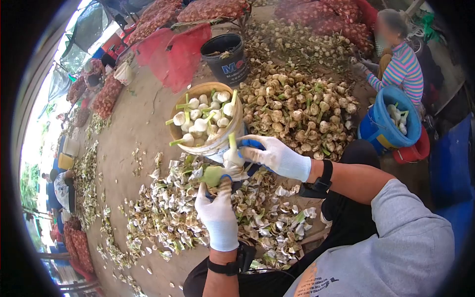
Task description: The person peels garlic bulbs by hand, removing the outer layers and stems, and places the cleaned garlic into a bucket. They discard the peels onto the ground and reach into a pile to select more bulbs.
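Observation:
My right hand point(269, 154), in a white and blue glove, grips a white garlic bulb point(232, 157) with a short green stem pointing up. Just below it, my left hand point(217, 210), gloved the same way, pinches a pale green piece of husk point(213, 175) close to the bulb. Behind the hands stands a white bucket point(241, 123) holding several peeled white bulbs with trimmed stems. Loose husks point(173, 218) are scattered on the ground under and around my hands.
Unpeeled garlic point(297, 111) is heaped beyond my right hand. A black bucket point(235, 69) stands behind the white one. At the right, a person point(403, 69) in a striped top sits near a blue bucket point(368, 131). Another person point(62, 190) is at the far left.

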The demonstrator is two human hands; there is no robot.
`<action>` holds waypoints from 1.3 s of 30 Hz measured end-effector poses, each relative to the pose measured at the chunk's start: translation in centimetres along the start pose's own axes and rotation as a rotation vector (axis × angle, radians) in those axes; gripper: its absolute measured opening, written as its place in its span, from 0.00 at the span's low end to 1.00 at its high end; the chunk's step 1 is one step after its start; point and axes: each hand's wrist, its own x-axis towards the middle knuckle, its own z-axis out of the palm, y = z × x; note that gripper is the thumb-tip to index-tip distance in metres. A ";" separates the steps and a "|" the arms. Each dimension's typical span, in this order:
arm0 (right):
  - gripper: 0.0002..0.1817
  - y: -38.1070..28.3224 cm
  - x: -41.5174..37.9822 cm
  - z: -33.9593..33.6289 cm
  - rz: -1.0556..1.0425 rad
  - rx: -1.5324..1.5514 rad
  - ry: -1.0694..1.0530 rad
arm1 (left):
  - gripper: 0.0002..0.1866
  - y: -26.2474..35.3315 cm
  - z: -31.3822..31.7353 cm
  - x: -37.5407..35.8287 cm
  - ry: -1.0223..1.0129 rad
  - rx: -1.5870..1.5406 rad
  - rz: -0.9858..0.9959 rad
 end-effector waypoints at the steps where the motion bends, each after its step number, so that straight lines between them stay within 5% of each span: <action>1: 0.30 -1.2 -0.3 0.0 0.012 -0.129 -0.001 | 0.18 0.7 0.1 -0.3 -0.068 0.076 0.063; 6: 0.21 -0.6 -0.3 -0.1 0.176 0.073 0.010 | 0.18 0.6 0.7 -1.3 -0.166 0.276 0.180; 12: 0.16 0.1 0.4 -1.2 0.104 0.391 0.018 | 0.14 0.3 -1.8 1.3 0.066 -0.293 -0.113; 14: 0.16 -0.5 0.3 -1.6 0.126 0.410 -0.004 | 0.12 0.8 -4.0 3.2 0.111 -0.238 -0.107; 18: 0.16 -0.6 0.2 -1.6 0.127 0.269 -0.045 | 0.16 0.5 -6.2 3.7 0.027 1.010 0.310; 20: 0.17 -0.7 -0.1 -1.3 0.128 0.129 -0.061 | 0.21 -0.2 -6.2 2.3 -0.212 1.350 0.176; 23: 0.18 -1.6 -0.5 -0.5 0.114 0.103 -0.102 | 0.21 -1.2 -5.3 0.9 -0.248 1.160 0.284; 25: 0.18 -1.2 -0.6 0.2 0.011 -0.003 -0.051 | 0.19 1.2 -3.5 0.3 -0.225 0.676 0.140; 29: 0.19 -1.9 -1.1 1.3 -0.261 -0.169 -0.045 | 0.15 1.7 -1.9 -0.8 -0.158 0.656 0.505; 39: 0.14 -1.6 -1.4 1.5 -0.323 -0.296 -0.094 | 0.08 1.2 -1.4 -1.1 -0.133 0.720 0.480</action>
